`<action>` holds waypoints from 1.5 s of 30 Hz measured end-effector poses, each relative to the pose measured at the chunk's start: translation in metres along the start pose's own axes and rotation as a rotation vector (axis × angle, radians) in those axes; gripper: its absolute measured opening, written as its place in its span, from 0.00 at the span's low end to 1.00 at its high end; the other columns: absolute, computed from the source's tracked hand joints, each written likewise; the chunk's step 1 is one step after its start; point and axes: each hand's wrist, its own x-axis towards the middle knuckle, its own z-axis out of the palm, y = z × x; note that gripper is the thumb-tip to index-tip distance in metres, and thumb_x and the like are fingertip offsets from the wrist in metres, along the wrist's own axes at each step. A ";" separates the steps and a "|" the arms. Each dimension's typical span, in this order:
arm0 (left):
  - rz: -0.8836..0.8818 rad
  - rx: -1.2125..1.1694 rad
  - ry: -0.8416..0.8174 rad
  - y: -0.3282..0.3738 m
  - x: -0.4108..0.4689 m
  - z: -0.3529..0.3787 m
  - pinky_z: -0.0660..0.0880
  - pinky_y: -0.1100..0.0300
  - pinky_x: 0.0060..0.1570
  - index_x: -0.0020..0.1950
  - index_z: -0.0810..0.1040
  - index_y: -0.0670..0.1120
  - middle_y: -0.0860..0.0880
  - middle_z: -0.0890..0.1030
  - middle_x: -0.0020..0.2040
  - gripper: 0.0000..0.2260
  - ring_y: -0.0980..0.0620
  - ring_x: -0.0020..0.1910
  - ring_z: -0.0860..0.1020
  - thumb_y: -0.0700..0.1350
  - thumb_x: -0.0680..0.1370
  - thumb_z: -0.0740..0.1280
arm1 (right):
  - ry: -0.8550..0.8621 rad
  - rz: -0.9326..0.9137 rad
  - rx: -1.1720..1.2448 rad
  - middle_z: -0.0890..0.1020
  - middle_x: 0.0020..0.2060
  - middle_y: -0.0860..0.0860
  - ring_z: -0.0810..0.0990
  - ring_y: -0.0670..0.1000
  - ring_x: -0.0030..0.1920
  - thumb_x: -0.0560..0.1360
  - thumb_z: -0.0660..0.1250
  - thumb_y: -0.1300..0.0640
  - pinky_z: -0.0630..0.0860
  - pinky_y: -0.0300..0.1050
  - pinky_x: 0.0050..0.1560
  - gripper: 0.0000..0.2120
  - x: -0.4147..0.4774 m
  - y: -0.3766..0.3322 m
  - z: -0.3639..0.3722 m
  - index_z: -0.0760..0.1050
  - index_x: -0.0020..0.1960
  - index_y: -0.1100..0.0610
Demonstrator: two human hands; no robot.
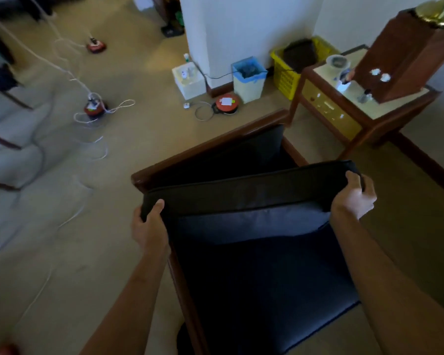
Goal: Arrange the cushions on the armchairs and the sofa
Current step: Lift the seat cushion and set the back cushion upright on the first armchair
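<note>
A dark navy back cushion [251, 193] is held upright over a wooden-framed armchair [205, 147], its top edge running from lower left to upper right. My left hand [149, 224] grips the cushion's left corner. My right hand [354, 196] grips its right corner. Below it a navy seat cushion [262, 278] lies flat in the chair frame. The chair's dark backrest [231, 152] shows behind the held cushion.
A wooden side table [364, 108] with a lamp base [405, 55] stands at the upper right. A bin [249, 80], a yellow crate [287, 73], a white box [190, 80] and red cable reels [227, 103] with loose white cords [98, 116] lie on the carpet. Pale sofa seats [10, 139] are at left.
</note>
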 end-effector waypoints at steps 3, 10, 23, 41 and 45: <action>0.016 -0.004 0.084 -0.003 -0.008 0.009 0.81 0.44 0.64 0.64 0.83 0.49 0.49 0.85 0.58 0.18 0.46 0.59 0.83 0.51 0.76 0.76 | -0.094 -0.027 -0.015 0.81 0.48 0.49 0.78 0.51 0.50 0.74 0.67 0.50 0.68 0.36 0.46 0.15 0.025 -0.006 0.028 0.83 0.58 0.53; 0.022 -0.048 0.209 -0.021 0.007 0.026 0.82 0.45 0.63 0.66 0.82 0.44 0.45 0.85 0.58 0.16 0.45 0.57 0.84 0.47 0.80 0.74 | -0.281 -0.023 -0.041 0.80 0.58 0.51 0.77 0.53 0.58 0.73 0.67 0.45 0.70 0.39 0.56 0.24 0.060 0.003 0.112 0.80 0.66 0.53; 0.002 0.145 0.245 -0.056 0.090 0.073 0.75 0.55 0.52 0.67 0.79 0.40 0.43 0.82 0.56 0.14 0.42 0.57 0.82 0.47 0.85 0.68 | -0.440 -0.156 -0.316 0.79 0.50 0.50 0.77 0.53 0.54 0.77 0.65 0.49 0.72 0.47 0.58 0.13 0.093 0.057 0.214 0.78 0.56 0.56; 0.195 0.922 0.048 -0.054 0.108 0.064 0.65 0.37 0.75 0.85 0.60 0.43 0.34 0.68 0.77 0.30 0.31 0.75 0.68 0.59 0.88 0.54 | -0.583 -0.409 -0.548 0.59 0.78 0.60 0.62 0.61 0.76 0.84 0.54 0.42 0.64 0.59 0.73 0.32 0.079 0.077 0.187 0.52 0.81 0.57; 0.395 1.150 -0.115 -0.033 0.061 0.063 0.54 0.35 0.81 0.86 0.62 0.48 0.39 0.57 0.86 0.27 0.36 0.85 0.54 0.58 0.88 0.53 | -0.755 -0.596 -0.790 0.44 0.83 0.53 0.45 0.55 0.82 0.84 0.51 0.39 0.50 0.61 0.79 0.33 0.058 0.072 0.128 0.44 0.83 0.50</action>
